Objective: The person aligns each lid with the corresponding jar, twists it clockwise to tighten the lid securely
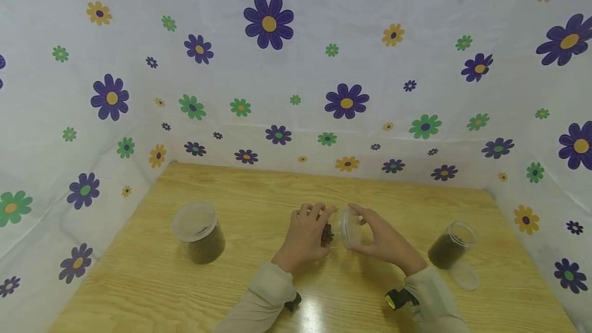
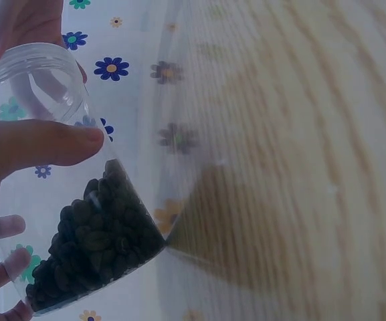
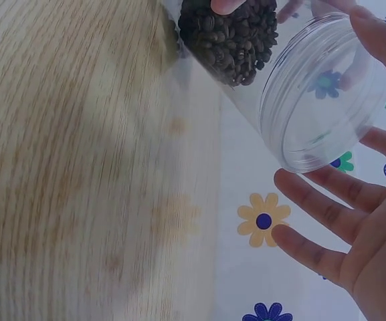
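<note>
A clear plastic jar [image 2: 122,187], partly filled with dark brown beans [image 3: 229,37] that look like coffee beans, lies tilted on its side just over the table, its mouth facing right in the head view. My left hand [image 1: 305,233] grips the jar's body, thumb along one side and fingers round the other. At the mouth, my right hand [image 1: 384,238] spans the rim between thumb and forefinger. Its other fingers are spread in the right wrist view. A hazy clear lid [image 3: 330,93] appears to cover the mouth, though the see-through plastic makes this hard to tell.
On the left of the wooden table [image 1: 259,281] stands a lidded jar [image 1: 205,243] with dark contents. To the right is another dark-filled jar [image 1: 446,248] without a lid, and a loose clear lid [image 1: 464,276] lies beside it. Flower-printed white cloth [image 1: 305,71] surrounds the table's back and sides.
</note>
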`<state>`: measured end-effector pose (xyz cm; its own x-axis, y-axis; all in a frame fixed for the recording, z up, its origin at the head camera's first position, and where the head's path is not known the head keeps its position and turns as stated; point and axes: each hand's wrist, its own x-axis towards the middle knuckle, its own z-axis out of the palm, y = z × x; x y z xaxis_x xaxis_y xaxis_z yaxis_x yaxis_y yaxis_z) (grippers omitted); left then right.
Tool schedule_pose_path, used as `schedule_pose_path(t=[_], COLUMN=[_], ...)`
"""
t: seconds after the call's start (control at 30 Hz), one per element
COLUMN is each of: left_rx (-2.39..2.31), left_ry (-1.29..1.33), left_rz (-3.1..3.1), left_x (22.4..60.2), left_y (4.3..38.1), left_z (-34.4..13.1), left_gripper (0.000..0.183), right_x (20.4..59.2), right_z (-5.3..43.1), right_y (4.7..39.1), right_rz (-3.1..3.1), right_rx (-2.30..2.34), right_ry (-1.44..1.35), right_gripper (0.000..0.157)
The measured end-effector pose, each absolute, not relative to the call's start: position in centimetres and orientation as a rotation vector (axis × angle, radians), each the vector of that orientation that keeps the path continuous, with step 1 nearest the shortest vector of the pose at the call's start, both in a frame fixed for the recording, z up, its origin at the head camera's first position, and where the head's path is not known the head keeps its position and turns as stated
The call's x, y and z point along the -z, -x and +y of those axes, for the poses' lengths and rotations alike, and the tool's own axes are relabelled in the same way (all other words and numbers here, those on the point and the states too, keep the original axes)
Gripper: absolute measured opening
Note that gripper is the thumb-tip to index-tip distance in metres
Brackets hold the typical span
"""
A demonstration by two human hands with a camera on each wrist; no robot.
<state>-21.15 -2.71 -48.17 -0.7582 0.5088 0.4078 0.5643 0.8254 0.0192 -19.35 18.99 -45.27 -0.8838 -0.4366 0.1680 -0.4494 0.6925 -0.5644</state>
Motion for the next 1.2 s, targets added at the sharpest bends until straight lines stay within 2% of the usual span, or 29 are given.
schedule_pose_path(t=[0.53, 0.73, 0.9, 1.2], left_rx=[0.202, 0.189, 0.180, 0.168], left_ry=[0.788, 0.797, 0.789, 0.792], left_rz=[-2.641, -2.633, -2.642, -2.645], left_x=[48.26, 47.96, 48.01, 48.02], left_y=[21.24, 21.05, 21.09, 21.04], left_z=[-2.69, -2.76, -2.79, -2.73], left_gripper=[0.095, 0.092, 0.093, 0.092], right_x=[45.06, 45.19, 45.14, 45.31], right_z=[18.52, 18.89, 19.08, 19.14], right_y=[19.33, 19.42, 19.58, 19.64], right_rz=[-2.991, -2.843, -2.747, -2.743], right_rx=[-1.004, -1.013, -0.951, -0.903], right_ry=[-0.580, -0.775, -0.929, -0.946], right_gripper=[0.088, 0.101, 0.099, 0.093])
